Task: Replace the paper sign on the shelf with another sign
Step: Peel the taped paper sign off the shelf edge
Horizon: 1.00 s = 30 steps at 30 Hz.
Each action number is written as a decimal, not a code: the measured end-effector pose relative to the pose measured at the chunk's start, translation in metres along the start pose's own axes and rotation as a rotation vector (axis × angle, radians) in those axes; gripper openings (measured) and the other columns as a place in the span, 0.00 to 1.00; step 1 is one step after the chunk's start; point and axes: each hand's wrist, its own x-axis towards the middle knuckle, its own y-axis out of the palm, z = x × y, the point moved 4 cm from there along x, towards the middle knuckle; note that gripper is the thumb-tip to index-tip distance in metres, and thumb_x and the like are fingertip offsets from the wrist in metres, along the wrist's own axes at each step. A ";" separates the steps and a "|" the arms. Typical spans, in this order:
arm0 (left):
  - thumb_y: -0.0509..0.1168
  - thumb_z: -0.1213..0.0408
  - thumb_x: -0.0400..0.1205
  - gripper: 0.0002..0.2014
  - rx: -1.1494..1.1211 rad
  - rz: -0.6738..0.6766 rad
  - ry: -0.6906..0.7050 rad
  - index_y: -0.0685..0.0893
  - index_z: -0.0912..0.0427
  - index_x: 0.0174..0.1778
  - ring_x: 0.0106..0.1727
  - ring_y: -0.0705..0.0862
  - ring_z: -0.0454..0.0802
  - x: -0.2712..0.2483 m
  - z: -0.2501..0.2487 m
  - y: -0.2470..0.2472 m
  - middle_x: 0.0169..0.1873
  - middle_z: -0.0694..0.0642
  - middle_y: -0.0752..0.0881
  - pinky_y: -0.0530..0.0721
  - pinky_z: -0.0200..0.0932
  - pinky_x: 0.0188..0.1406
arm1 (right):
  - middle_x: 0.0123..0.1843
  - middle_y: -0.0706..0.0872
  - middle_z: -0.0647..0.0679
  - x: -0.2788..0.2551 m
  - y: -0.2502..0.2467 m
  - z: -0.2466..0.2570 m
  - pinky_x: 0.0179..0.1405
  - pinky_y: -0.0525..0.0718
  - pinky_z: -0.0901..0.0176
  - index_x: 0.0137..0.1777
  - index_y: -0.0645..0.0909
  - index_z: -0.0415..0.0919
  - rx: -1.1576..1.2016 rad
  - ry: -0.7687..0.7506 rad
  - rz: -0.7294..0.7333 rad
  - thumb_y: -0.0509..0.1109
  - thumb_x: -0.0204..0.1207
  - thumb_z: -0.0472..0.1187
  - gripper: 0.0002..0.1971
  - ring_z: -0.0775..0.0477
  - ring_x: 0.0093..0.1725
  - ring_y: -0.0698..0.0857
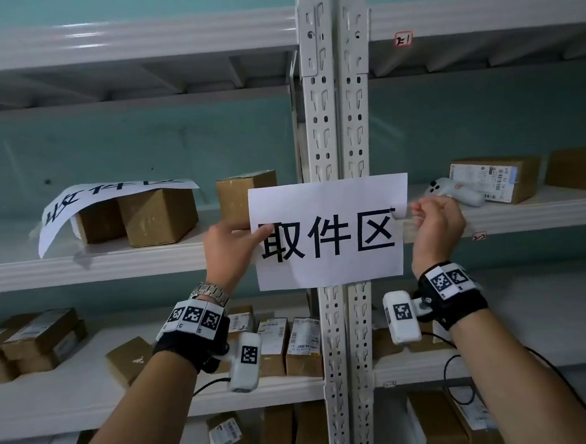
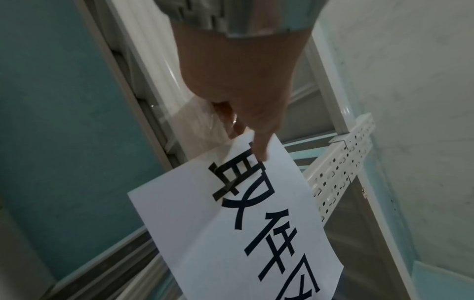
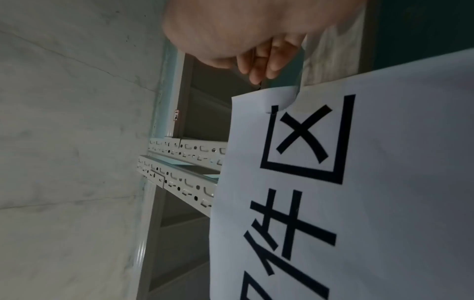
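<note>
A white paper sign with three large black characters is held flat against the white perforated shelf upright. My left hand pinches its left edge, thumb on the front, fingers behind. The left wrist view shows the thumb pressing the sign. My right hand has curled fingers at the sign's right edge and pinches what looks like a strip of clear tape. In the right wrist view the tape runs from the fingers to the sign. A second printed sign lies draped over boxes on the left shelf.
Cardboard boxes stand on the middle left shelf. A white handheld device and a labelled box sit on the right shelf. Several labelled parcels fill the lower shelves. A teal wall lies behind.
</note>
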 end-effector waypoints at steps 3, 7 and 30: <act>0.84 0.56 0.74 0.13 0.121 -0.002 0.022 0.96 0.59 0.48 0.42 0.90 0.40 0.003 0.000 -0.005 0.44 0.51 0.94 0.87 0.38 0.42 | 0.42 0.86 0.51 0.005 -0.002 -0.001 0.48 0.82 0.60 0.40 0.80 0.49 -0.054 -0.020 0.029 0.66 0.72 0.37 0.05 0.50 0.45 0.84; 0.84 0.61 0.73 0.08 0.125 0.003 0.020 0.95 0.59 0.42 0.36 0.87 0.40 0.002 0.006 -0.008 0.39 0.53 0.93 0.86 0.37 0.38 | 0.47 0.83 0.54 0.008 -0.001 -0.007 0.44 0.77 0.75 0.51 0.79 0.42 -0.088 -0.028 0.086 0.67 0.75 0.33 0.07 0.60 0.46 0.80; 0.84 0.64 0.73 0.10 -0.003 -0.001 -0.085 0.93 0.66 0.41 0.40 0.91 0.49 0.004 0.015 -0.003 0.39 0.54 0.94 0.86 0.38 0.40 | 0.70 0.83 0.45 0.013 0.008 -0.025 0.73 0.76 0.43 0.69 0.80 0.46 -0.440 -0.048 0.284 0.65 0.73 0.52 0.25 0.41 0.73 0.78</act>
